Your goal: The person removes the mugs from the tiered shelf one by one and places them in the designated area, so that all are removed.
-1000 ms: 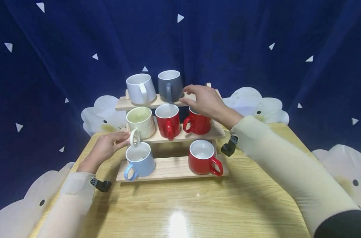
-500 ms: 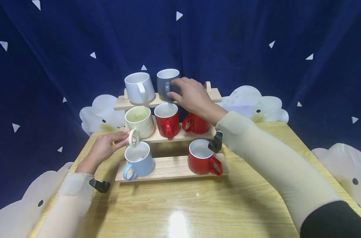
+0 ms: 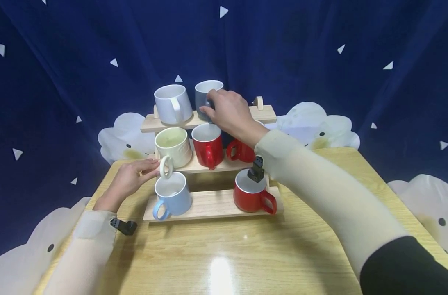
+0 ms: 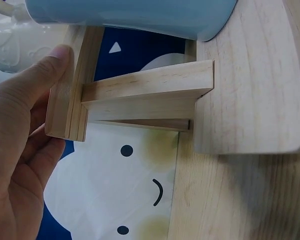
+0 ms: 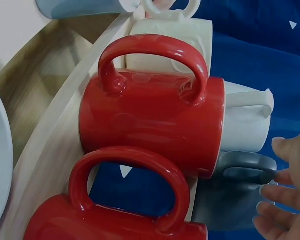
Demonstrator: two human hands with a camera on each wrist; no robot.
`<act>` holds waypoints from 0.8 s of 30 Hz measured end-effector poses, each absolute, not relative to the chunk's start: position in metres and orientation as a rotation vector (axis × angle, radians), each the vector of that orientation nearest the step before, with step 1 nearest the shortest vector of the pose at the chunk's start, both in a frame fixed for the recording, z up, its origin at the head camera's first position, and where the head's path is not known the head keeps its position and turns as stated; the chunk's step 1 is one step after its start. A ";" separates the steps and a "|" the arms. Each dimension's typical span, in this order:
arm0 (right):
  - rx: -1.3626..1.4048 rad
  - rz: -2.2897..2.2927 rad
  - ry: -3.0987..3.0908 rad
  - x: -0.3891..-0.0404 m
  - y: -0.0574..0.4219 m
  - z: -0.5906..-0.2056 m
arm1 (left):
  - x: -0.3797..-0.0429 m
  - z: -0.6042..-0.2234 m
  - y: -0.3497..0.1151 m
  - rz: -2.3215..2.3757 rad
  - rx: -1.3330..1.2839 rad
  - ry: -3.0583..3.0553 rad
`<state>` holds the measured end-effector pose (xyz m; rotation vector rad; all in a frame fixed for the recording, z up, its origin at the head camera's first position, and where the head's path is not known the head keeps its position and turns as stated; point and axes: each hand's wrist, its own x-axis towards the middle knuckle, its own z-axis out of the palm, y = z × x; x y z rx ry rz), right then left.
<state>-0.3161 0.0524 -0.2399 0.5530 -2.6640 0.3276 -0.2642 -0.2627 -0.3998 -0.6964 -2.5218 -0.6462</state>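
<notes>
A three-tier wooden mug rack stands on the table. My left hand grips the left end of its middle shelf, the thumb on one face and the fingers on the other. My right hand is at the dark grey-blue mug on the top shelf. Its thumb and fingers are spread beside that mug's handle, without a visible pinch. Left of this mug is a white mug. The middle shelf bears a cream mug and two red mugs, one in the centre, the other partly behind my right arm.
On the bottom shelf stand a light blue mug at the left and another red mug at the right. A wooden peg rises at the top shelf's right end. Behind the table hangs a dark blue curtain.
My right hand has moved left, from right of the grey-blue mug to its handle. My left hand stays on the shelf end. The mugs keep their places on the rack.
</notes>
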 end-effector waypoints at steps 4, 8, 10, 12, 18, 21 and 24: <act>0.478 0.298 -2.672 -0.319 0.051 -0.239 | -0.265 -0.399 -0.262 -0.645 -0.694 -2.526; 0.446 0.266 -2.684 -0.321 0.051 -0.237 | -0.266 -0.399 -0.262 -0.644 -0.688 -2.534; 0.443 0.264 -2.682 -0.321 0.053 -0.237 | -0.266 -0.398 -0.261 -0.647 -0.688 -2.535; 0.438 0.273 -2.678 -0.321 0.055 -0.237 | -0.266 -0.397 -0.261 -0.648 -0.687 -2.534; 0.410 0.318 -2.677 -0.322 0.062 -0.239 | -0.264 -0.396 -0.261 -0.649 -0.676 -2.546; 0.394 0.326 -2.698 -0.322 0.065 -0.240 | -0.263 -0.397 -0.262 -0.651 -0.677 -2.542; 0.399 0.341 -2.719 -0.322 0.068 -0.241 | -0.264 -0.399 -0.263 -0.650 -0.679 -2.536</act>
